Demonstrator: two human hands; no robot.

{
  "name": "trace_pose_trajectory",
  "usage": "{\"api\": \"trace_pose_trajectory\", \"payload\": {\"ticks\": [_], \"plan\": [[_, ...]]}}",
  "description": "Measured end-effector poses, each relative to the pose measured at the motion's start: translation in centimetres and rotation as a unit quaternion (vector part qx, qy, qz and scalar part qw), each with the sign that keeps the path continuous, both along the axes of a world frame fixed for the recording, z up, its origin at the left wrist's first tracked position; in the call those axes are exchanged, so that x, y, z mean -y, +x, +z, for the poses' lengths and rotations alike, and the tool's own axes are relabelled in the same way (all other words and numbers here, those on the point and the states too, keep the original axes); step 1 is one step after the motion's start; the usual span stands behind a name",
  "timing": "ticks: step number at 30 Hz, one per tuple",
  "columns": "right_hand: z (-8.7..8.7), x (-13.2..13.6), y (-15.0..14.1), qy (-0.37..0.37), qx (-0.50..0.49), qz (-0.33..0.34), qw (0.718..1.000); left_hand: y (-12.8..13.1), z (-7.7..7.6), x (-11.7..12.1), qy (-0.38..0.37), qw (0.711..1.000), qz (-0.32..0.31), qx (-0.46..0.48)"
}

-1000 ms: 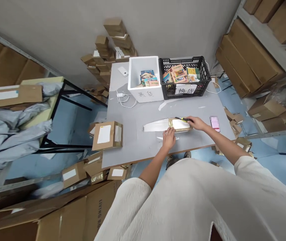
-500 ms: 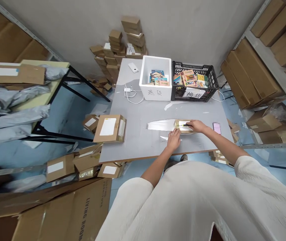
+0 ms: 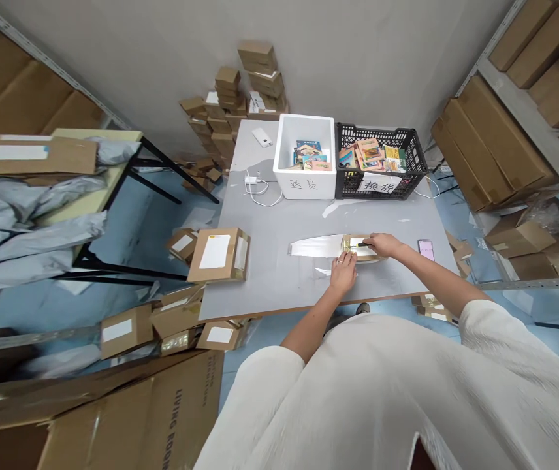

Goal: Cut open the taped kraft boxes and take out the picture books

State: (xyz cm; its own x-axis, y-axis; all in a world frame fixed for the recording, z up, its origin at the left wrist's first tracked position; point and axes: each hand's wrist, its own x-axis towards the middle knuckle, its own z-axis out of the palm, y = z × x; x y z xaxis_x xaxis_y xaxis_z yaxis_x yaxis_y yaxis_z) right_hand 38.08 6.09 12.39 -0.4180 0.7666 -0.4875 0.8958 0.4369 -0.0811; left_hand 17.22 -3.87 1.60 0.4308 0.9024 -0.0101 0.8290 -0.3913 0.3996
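A small flat cardboard package point(image 3: 365, 257) lies on the grey table, with shiny clear tape over its left part and a white label on top. From its left end stretches a long silvery-white strip point(image 3: 316, 246), flat on the tabletop. My right hand point(image 3: 382, 245) grips a slim dark box cutter point(image 3: 365, 245), its tip pointing left onto the taped part. My left hand point(image 3: 343, 271) rests with outstretched fingers against the package's near edge, just below the cutter's tip. A ring shows on one of its fingers.
Behind stand a white foam box point(image 3: 305, 185) and a black crate point(image 3: 409, 186), both holding books. A taped carton point(image 3: 218, 254) sits at the table's left, a phone point(image 3: 426, 249) at the right. A white charger cable point(image 3: 258, 187) lies near the foam box. Cartons crowd the floor.
The cutter's tip has shifted slightly left over the tape. My left hand stays at the package's near edge. The whole view has moved a little with my head.
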Motion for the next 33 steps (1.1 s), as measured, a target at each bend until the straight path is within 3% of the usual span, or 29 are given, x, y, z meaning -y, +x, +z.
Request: {"api": "trace_pose_trajectory", "payload": {"ticks": [4, 9, 33], "plan": [[0.9, -0.1, -0.2, -0.008, 0.033, 0.008, 0.999, 0.2, 0.1, 0.0, 0.000, 0.999, -0.003, -0.032], [0.8, -0.1, 0.2, -0.010, 0.037, 0.006, 0.999, -0.1, 0.0, 0.2, -0.005, 0.999, -0.014, -0.047], [1.1, 0.2, 8.4, -0.051, 0.053, -0.064, 0.995, 0.9, -0.4, 0.4, -0.012, 0.994, 0.010, -0.108]]}}
